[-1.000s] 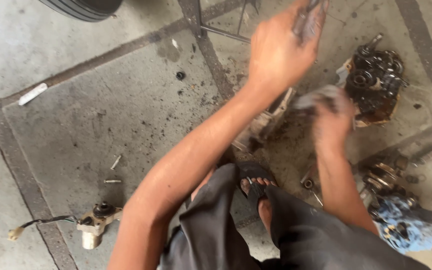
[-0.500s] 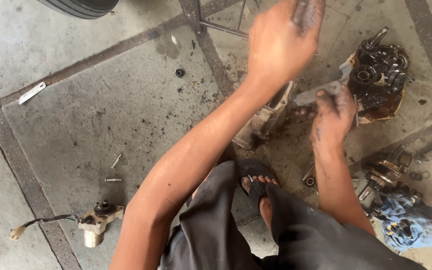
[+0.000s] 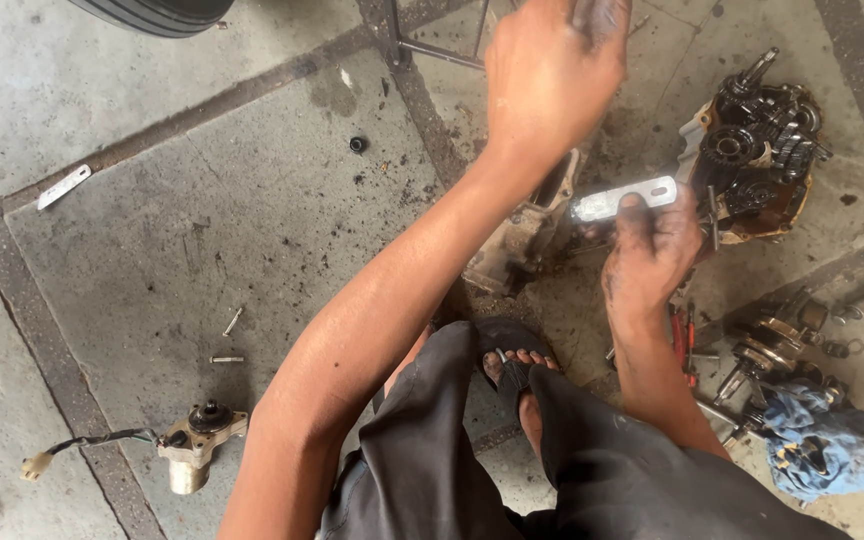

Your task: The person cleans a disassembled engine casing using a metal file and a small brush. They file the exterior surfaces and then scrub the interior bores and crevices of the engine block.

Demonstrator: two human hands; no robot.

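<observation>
My left hand is raised at the top of the view, closed around a dark tool handle that is blurred and mostly cut off by the frame edge. Lower and to the right, my greasy right hand pinches a flat slotted metal plate with thumb and fingers. The plate lies between a pale engine casing and an open engine half full of gears. My foot in a black sandal rests just below the casing.
On the concrete floor lie a small motor part with a wire, two loose bolts, a black nut and a metal strip. Gear shafts, red-handled pliers and a blue rag lie at the right. A tyre is at the top.
My right hand has shifted a little right and the slotted plate now shows clearly above its fingers. The left hand stays raised with the tool.
</observation>
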